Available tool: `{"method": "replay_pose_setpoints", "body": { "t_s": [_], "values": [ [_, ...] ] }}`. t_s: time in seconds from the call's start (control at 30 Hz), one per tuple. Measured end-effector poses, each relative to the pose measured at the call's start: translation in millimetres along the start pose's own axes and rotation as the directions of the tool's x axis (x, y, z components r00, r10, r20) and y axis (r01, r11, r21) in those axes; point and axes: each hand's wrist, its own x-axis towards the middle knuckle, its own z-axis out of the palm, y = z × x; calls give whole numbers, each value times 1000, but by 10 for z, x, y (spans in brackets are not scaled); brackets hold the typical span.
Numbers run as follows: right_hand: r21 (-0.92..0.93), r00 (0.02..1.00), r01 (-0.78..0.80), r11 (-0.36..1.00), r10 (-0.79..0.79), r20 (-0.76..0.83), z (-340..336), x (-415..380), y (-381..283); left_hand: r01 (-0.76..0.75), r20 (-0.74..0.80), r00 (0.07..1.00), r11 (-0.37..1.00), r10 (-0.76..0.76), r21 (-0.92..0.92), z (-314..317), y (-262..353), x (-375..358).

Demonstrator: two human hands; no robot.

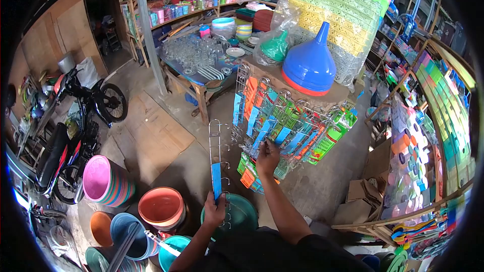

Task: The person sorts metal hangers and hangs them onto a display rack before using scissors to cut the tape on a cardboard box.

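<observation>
My left hand [215, 210] is closed around the lower part of a long metal hook rack [216, 146] with a blue label, held upright. My right hand [268, 158] reaches into a hanging display of metal racks [287, 121] with blue, orange and green cards. Its fingers are bent against the racks, and what they grip is too small to make out. Above the display, a blue funnel stack [310, 65] stands on a cardboard box, beside a green funnel [275, 47] in clear plastic.
Buckets and a pink tub stack [108, 181] stand at lower left, near a motorcycle [75, 126]. A table [176, 65] carries glassware. Shelves [186, 12] line the back. Crates [333, 15] rise behind the funnels, and a wooden-framed rack [363, 225] is at right.
</observation>
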Motion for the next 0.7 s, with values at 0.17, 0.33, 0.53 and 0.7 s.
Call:
{"method": "replay_pose_setpoints", "body": {
  "t_s": [0.17,0.33,0.53,0.7],
  "values": [
    [159,993,-98,982,86,85,-121,-116,-265,-9,4,1000,999,9,-50,70,-129,39],
    [-168,921,239,956,-169,350,-542,-74,-660,0,1,1000,957,1,-291,269,-231,235],
    [-243,589,782,574,-554,588,-1001,797,-2086,72,-101,987,896,-128,-438,632,-707,701],
    [-242,258,965,98,-489,833,-975,1345,-2429,38,-240,956,885,-167,-464,1148,-1283,986]
  ]
}}
